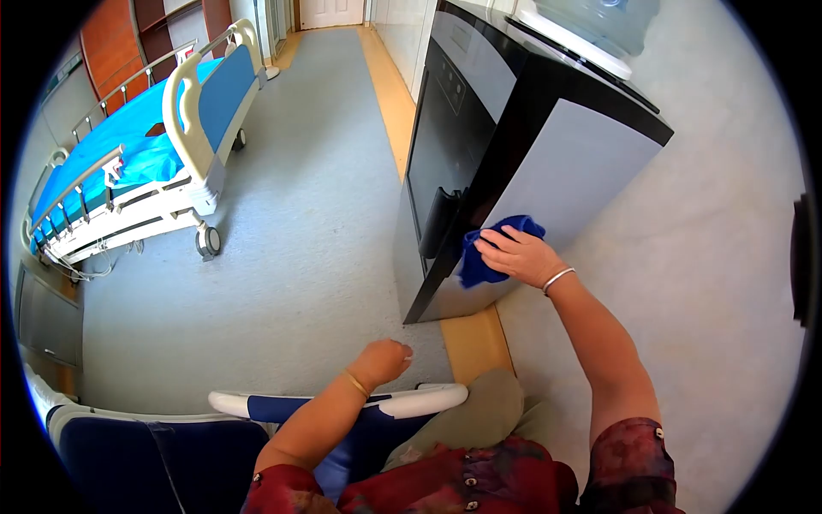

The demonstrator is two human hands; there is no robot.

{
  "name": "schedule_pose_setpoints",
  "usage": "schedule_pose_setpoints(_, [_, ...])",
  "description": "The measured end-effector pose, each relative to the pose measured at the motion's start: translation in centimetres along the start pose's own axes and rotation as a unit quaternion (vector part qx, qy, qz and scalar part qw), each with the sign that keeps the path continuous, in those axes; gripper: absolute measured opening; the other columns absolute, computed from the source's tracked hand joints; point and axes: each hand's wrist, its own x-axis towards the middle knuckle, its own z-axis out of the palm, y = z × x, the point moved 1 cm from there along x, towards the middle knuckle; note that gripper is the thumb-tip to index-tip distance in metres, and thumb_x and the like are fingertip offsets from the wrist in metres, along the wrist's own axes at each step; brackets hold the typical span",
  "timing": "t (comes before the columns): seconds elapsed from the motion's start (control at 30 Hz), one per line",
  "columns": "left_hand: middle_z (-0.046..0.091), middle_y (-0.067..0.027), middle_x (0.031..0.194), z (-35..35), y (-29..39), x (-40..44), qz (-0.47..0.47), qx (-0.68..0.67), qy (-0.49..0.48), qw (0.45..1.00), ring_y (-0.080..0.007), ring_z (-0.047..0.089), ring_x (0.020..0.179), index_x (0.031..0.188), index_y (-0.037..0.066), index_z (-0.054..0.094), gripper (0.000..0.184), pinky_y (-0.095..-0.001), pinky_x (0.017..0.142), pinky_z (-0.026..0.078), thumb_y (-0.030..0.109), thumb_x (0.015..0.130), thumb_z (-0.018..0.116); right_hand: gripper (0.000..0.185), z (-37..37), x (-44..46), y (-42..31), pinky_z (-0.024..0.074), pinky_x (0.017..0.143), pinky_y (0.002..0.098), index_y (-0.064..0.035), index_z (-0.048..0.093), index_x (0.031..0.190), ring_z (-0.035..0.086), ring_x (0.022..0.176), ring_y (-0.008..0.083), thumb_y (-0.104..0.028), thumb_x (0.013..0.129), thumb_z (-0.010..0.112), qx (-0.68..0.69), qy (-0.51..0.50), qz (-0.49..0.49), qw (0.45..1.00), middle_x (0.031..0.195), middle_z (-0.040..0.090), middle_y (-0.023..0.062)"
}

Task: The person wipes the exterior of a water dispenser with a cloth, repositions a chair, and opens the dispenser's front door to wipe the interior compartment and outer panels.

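Note:
My right hand (519, 256) presses a dark blue cloth (481, 269) against the lower part of the grey side panel of a water dispenser (569, 163). Its fingers lie over the cloth, and a silver bangle circles the wrist. My left hand (381, 362) is closed in a fist above the white and blue end board (342, 403) in front of me, apart from the dispenser. A small pale spot shows at its fingers; the inside of the fist is hidden. A gold-coloured bangle is on that wrist.
A water bottle (599, 21) sits on top of the dispenser. At the left stands a wheeled hospital bed (128, 163) with side rails and a bright blue cover. Dark blue padded seating (163, 463) is at the lower left. A pale wall (711, 257) rises at the right.

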Motion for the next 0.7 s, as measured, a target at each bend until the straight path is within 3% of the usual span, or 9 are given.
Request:
schedule_pose_setpoints(0.1, [0.063,-0.0148,0.084,0.1,0.3,-0.3,0.009,0.006,-0.053,0.999,-0.0315,0.059,0.080,0.094,0.008,0.061,0.024,-0.0403,0.071,0.047,0.026,0.078,0.055,0.018,-3.6,0.0,2.4,0.0383,0.090,0.0348,-0.0103,0.055,0.091,0.045,0.110,0.0206,-0.010,0.073,0.054,-0.001,-0.005,0.044,0.999,0.116,0.050,0.0024])
schedule_pose_setpoints(0.27, [0.062,-0.0155,0.082,0.5,0.7,-0.5,0.030,-0.010,-0.053,0.998,-0.0317,0.060,0.081,0.091,0.007,0.060,0.023,-0.0415,0.070,0.048,0.025,0.078,0.056,0.017,-11.5,2.8,9.1,0.0355,0.091,0.0445,-0.0083,0.057,0.089,0.047,0.111,0.0271,-0.008,0.073,0.054,-0.130,0.123,0.166,0.970,0.116,0.054,0.0072])
schedule_pose_setpoints(0.37, [0.062,-0.0160,0.080,0.4,0.9,-0.7,0.033,-0.010,-0.047,0.998,-0.0318,0.060,0.080,0.086,0.006,0.060,0.021,-0.0418,0.069,0.048,0.025,0.077,0.057,0.016,-15.4,7.1,11.3,0.0350,0.092,0.0398,-0.0071,0.057,0.089,0.047,0.111,0.0240,-0.008,0.073,0.052,-0.196,0.190,0.200,0.941,0.113,0.055,0.0075])
schedule_pose_setpoints(0.43, [0.062,-0.0163,0.080,0.3,0.8,-0.8,0.030,-0.008,-0.050,0.998,-0.0318,0.060,0.080,0.086,0.006,0.060,0.022,-0.0419,0.069,0.048,0.025,0.077,0.057,0.027,-16.9,10.1,10.6,0.0355,0.093,0.0402,-0.0034,0.057,0.096,0.047,0.112,0.0271,-0.002,0.069,0.054,-0.159,0.170,0.207,0.950,0.115,0.054,0.0105])
schedule_pose_setpoints(0.5, [0.062,-0.0160,0.081,0.4,0.8,-0.8,0.028,-0.008,-0.053,0.998,-0.0320,0.060,0.080,0.086,0.006,0.060,0.022,-0.0419,0.068,0.048,0.026,0.076,0.058,0.026,-15.3,11.4,10.3,0.0355,0.093,0.0388,-0.0027,0.057,0.096,0.048,0.111,0.0257,-0.004,0.070,0.052,-0.158,0.161,0.173,0.959,0.112,0.055,0.0101])
schedule_pose_setpoints(0.53, [0.062,-0.0160,0.081,0.3,0.8,-0.7,0.028,-0.008,-0.054,0.998,-0.0320,0.060,0.080,0.086,0.006,0.060,0.022,-0.0419,0.068,0.048,0.026,0.076,0.058,0.017,-14.2,12.3,10.3,0.0333,0.093,0.0349,-0.0039,0.059,0.082,0.050,0.099,0.0232,-0.016,0.073,0.050,-0.189,0.152,0.156,0.958,0.090,0.057,0.0092])
schedule_pose_setpoints(0.57, [0.062,-0.0159,0.083,0.0,0.8,-0.6,0.013,0.001,-0.074,0.997,-0.0318,0.060,0.082,0.093,0.007,0.059,0.025,-0.0415,0.070,0.048,0.026,0.077,0.058,0.016,-14.3,13.1,9.5,0.0343,0.091,0.0344,-0.0042,0.061,0.077,0.052,0.089,0.0215,-0.015,0.075,0.049,-0.150,0.065,0.181,0.970,0.083,0.058,0.0082])
schedule_pose_setpoints(0.6, [0.062,-0.0158,0.086,0.0,0.9,-0.7,-0.002,0.011,-0.094,0.996,-0.0317,0.059,0.084,0.100,0.008,0.058,0.029,-0.0411,0.071,0.048,0.027,0.078,0.057,0.013,-13.6,13.6,8.7,0.0341,0.093,0.0364,-0.0034,0.060,0.078,0.052,0.089,0.0235,-0.012,0.071,0.052,-0.121,-0.001,0.186,0.975,0.083,0.058,0.0098])
schedule_pose_setpoints(0.7, [0.062,-0.0154,0.085,0.3,0.4,-0.9,0.016,0.013,-0.076,0.997,-0.0311,0.059,0.084,0.098,0.008,0.058,0.029,-0.0414,0.070,0.048,0.028,0.078,0.058,0.014,-10.3,14.4,6.0,0.0336,0.095,0.0393,-0.0034,0.061,0.079,0.052,0.086,0.0257,-0.010,0.067,0.057,-0.045,-0.144,0.187,0.971,0.083,0.058,0.0108])
